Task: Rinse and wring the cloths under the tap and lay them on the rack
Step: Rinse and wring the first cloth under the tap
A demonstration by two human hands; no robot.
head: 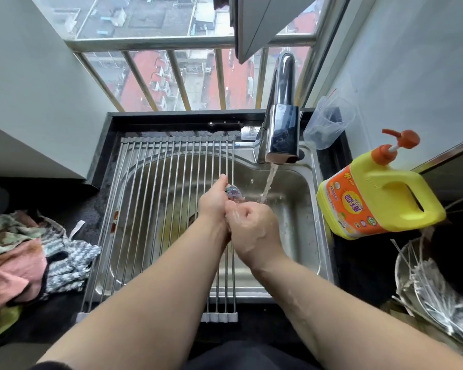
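left hand point(213, 202) + right hand point(251, 227) | fingers point(221, 182) curled tight round cloth point(233, 193) | at running tap point(284, 134)

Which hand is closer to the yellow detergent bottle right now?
Right. The right hand grips the cloth under the stream, on the bottle side; the left hand grips it just beyond, farther from the bottle, by the rack.

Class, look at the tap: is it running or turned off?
Running: a stream of water falls from the tap into the sink, beside the cloth.
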